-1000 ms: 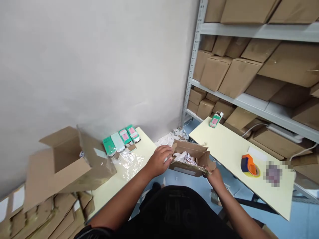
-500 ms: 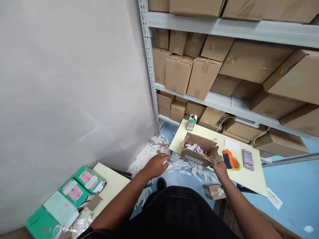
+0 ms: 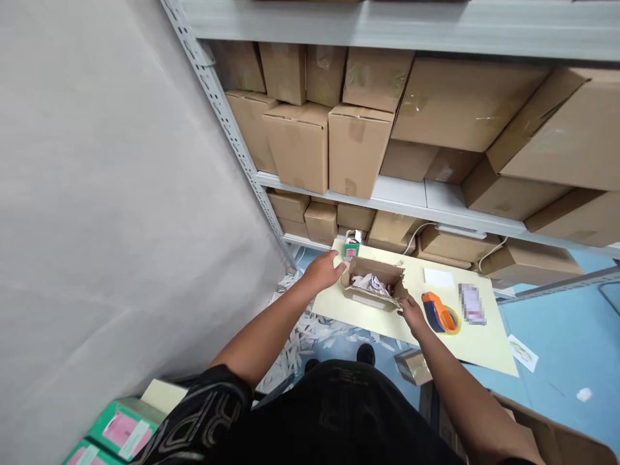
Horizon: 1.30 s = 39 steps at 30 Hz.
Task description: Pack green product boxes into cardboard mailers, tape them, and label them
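Note:
A small open cardboard box (image 3: 371, 296) with torn flaps and white paper scraps inside rests on the pale yellow table (image 3: 436, 339). My left hand (image 3: 323, 271) has its fingers curled on the box's left end. My right hand (image 3: 411, 311) grips its front right corner. A small green carton (image 3: 352, 248) stands just behind the box, near my left fingertips. An orange and blue tape dispenser (image 3: 438, 312) lies right beside my right hand.
A white card (image 3: 438, 278) and a blurred flat item (image 3: 471, 303) lie on the table's right part. Metal shelving (image 3: 402, 194) packed with cardboard boxes rises behind. Paper scraps (image 3: 310, 336) and a small taped box (image 3: 411, 365) lie on the blue floor. Green cartons (image 3: 121, 429) sit at bottom left.
I turned to the right, and the box went from mid-air between the tables onto the right table. My left hand let go for a moment and now holds its left end.

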{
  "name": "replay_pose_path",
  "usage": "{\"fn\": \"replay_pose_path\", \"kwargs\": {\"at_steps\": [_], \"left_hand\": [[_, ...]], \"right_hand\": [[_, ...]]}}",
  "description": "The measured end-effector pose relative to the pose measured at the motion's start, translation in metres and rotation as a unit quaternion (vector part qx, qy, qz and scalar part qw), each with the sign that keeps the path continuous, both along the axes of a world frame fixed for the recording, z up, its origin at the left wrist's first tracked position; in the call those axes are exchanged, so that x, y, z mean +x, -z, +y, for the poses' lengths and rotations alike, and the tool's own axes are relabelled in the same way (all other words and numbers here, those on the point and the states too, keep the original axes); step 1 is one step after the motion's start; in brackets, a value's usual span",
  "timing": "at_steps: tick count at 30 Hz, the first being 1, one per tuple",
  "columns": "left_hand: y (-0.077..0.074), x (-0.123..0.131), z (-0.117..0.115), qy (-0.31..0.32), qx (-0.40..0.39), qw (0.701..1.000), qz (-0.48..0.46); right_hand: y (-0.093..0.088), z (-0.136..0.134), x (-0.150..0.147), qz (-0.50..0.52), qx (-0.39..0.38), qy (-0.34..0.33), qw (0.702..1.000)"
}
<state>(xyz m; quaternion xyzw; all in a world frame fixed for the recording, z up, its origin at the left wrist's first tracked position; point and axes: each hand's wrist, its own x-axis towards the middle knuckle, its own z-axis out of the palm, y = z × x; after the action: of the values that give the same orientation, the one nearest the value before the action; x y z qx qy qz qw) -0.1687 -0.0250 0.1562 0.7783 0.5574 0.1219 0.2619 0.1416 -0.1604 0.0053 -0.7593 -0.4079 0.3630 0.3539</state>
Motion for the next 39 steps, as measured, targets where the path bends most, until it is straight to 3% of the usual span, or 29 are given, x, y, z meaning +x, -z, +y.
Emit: {"fn": "replay_pose_path", "kwargs": {"at_steps": [4,8,11,14,17,22,25,27,30,33,36,39], "left_hand": [[0.005,0.069,0.066,-0.058,-0.037,0.997,0.042],[0.025,0.125,0.124,-0.106,-0.084,0.985,0.109],[0.045,0.150,0.151,-0.111,-0.110,0.973,0.169],[0.062,0.159,0.162,-0.096,-0.110,0.971,0.190],[0.069,0.154,0.169,-0.092,-0.097,0.973,0.186],[0.051,0.119,0.181,-0.110,-0.067,0.982,0.140],[0.026,0.088,0.175,-0.101,0.005,0.995,0.028],[0.010,0.070,0.159,-0.088,0.024,0.994,-0.061],[0.000,0.056,0.120,-0.061,-0.059,0.974,-0.212],[0.012,0.057,0.077,0.008,-0.146,0.927,-0.345],[0.038,0.064,0.047,0.051,-0.140,0.923,-0.355],[0.064,0.066,0.035,0.097,-0.199,0.919,-0.326]], "right_hand": [[0.006,-0.004,0.018,0.129,-0.043,0.044,0.990],[0.000,-0.014,0.038,0.116,-0.010,0.031,0.993],[-0.010,-0.021,0.050,0.097,0.009,0.027,0.995],[-0.021,-0.024,0.057,0.100,0.029,0.031,0.994],[-0.031,-0.025,0.058,0.084,0.028,0.027,0.996],[-0.046,-0.012,0.052,0.053,0.022,0.027,0.998],[-0.064,0.010,0.041,0.060,0.025,0.022,0.998],[-0.079,0.028,0.030,0.084,0.025,0.017,0.996],[-0.099,0.051,0.012,0.132,0.040,0.033,0.990],[-0.106,0.055,0.001,0.098,0.043,0.040,0.993],[-0.100,0.042,0.003,-0.012,-0.006,0.028,1.000],[-0.088,0.027,0.009,-0.093,-0.066,0.003,0.993]]}}
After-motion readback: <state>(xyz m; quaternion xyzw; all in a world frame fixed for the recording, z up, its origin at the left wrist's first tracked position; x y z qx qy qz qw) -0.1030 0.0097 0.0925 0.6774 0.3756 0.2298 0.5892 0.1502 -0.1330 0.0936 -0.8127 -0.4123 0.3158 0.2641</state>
